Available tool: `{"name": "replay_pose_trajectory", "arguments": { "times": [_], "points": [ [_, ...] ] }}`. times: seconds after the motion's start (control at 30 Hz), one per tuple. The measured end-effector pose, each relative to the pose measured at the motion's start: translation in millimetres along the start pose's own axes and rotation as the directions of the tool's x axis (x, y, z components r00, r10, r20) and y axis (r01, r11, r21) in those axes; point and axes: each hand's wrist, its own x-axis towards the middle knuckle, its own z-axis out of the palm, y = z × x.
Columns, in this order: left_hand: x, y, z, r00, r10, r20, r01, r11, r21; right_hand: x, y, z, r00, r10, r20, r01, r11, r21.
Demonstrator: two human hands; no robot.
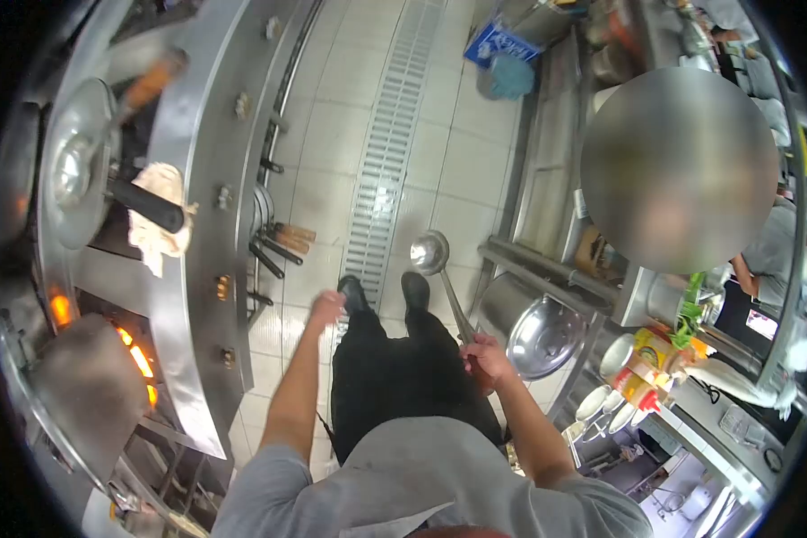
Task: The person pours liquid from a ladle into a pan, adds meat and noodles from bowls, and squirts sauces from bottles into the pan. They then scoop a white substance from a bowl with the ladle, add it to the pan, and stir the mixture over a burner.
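My right hand point(488, 359) is wrapped round the handle of a long metal ladle point(429, 252), whose bowl hangs over the tiled floor near my shoes. My left hand point(328, 308) is raised in front of the stove, slightly blurred, and I cannot make out its fingers clearly. On the stove at the left, a wok point(73, 175) with a black handle rests beside a cream cloth point(161, 215). Orange flames point(140, 360) show beside a large dark metal pan point(90, 394) at the lower left.
Pans with wooden and black handles point(282, 242) hang along the stove front. A floor drain grate point(394, 125) runs ahead. On the right stand a large steel bowl point(547, 336), a counter with a red-capped bottle point(635, 387) and green leaves point(689, 314). Other people are beyond the counter.
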Motion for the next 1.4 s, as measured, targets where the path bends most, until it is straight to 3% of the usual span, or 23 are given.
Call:
{"name": "replay_pose_trajectory", "arguments": {
  "times": [0.1, 0.17, 0.27, 0.33, 0.43, 0.5, 0.53, 0.57, 0.6, 0.63, 0.67, 0.7, 0.73, 0.77, 0.83, 1.0, 1.1, 1.2, 1.3, 1.4],
  "points": [
    [-72, 35, 46, 0.951, 0.295, -0.092, -0.236, 0.885, 0.402, -33, -30, 9, 0.990, -0.141, 0.000, 0.141, 0.990, 0.002],
    [-128, 75, 52, 0.982, 0.186, 0.016, -0.185, 0.960, 0.211, -52, -60, 7, 0.962, -0.274, -0.002, 0.274, 0.962, -0.008],
    [-150, 103, 43, 0.981, 0.155, 0.115, -0.183, 0.939, 0.291, -83, -114, 4, 0.882, -0.471, -0.018, 0.471, 0.882, 0.012],
    [-154, 124, 30, 0.978, 0.202, 0.053, -0.207, 0.902, 0.378, -103, -160, 5, 0.817, -0.574, -0.049, 0.576, 0.814, 0.068],
    [-145, 177, 5, 0.967, 0.249, -0.056, -0.207, 0.895, 0.396, -91, -232, -22, 0.684, -0.721, -0.112, 0.722, 0.691, -0.033],
    [-109, 179, -17, 0.948, 0.302, -0.096, -0.228, 0.861, 0.455, -83, -304, -41, 0.617, -0.773, -0.150, 0.737, 0.634, -0.233],
    [-98, 190, -34, 0.898, 0.435, -0.059, -0.334, 0.765, 0.551, -76, -343, -52, 0.530, -0.829, -0.181, 0.781, 0.560, -0.277],
    [-105, 206, -31, 0.914, 0.380, -0.139, -0.288, 0.852, 0.437, -65, -389, -60, 0.448, -0.877, -0.171, 0.814, 0.480, -0.327],
    [-114, 224, -27, 0.921, 0.321, -0.219, -0.247, 0.919, 0.308, -41, -431, -79, 0.426, -0.895, -0.133, 0.826, 0.445, -0.347],
    [-127, 259, -27, 0.951, 0.073, -0.299, -0.103, 0.991, -0.086, -5, -475, -107, 0.396, -0.914, -0.089, 0.844, 0.400, -0.357],
    [-130, 278, -30, 0.939, 0.094, -0.330, -0.151, 0.977, -0.152, 40, -522, -143, 0.376, -0.926, -0.036, 0.795, 0.342, -0.502],
    [-145, 280, -21, 0.931, 0.096, -0.353, -0.179, 0.962, -0.208, 64, -564, -158, 0.337, -0.941, -0.020, 0.806, 0.299, -0.511],
    [-179, 306, -7, 0.930, -0.010, -0.367, -0.151, 0.901, -0.408, 97, -603, -176, 0.243, -0.970, -0.021, 0.699, 0.191, -0.690],
    [-207, 343, -4, 0.923, -0.077, -0.377, -0.162, 0.811, -0.562, 54, -636, -145, 0.366, -0.930, -0.031, 0.571, 0.251, -0.782],
    [-232, 363, 8, 0.896, -0.122, -0.427, -0.203, 0.743, -0.638, 126, -707, -184, 0.332, -0.942, 0.051, 0.357, 0.075, -0.931],
    [-291, 376, 29, 0.789, -0.242, -0.564, -0.330, 0.607, -0.723, 148, -796, -198, 0.529, -0.837, 0.137, 0.057, -0.126, -0.990],
    [-320, 388, 28, 0.706, -0.292, -0.646, -0.429, 0.549, -0.717, 186, -830, -215, 0.620, -0.755, 0.213, 0.043, -0.238, -0.970],
    [-339, 392, 17, 0.579, -0.329, -0.746, -0.532, 0.541, -0.651, 218, -849, -224, 0.683, -0.693, 0.232, 0.059, -0.264, -0.963],
    [-353, 402, -3, 0.486, -0.368, -0.792, -0.613, 0.502, -0.610, 234, -861, -231, 0.615, -0.749, 0.248, 0.074, -0.257, -0.963],
    [-361, 403, -29, 0.363, -0.377, -0.852, -0.617, 0.588, -0.523, 221, -866, -216, 0.668, -0.707, 0.232, -0.060, -0.362, -0.930]
  ]
}}
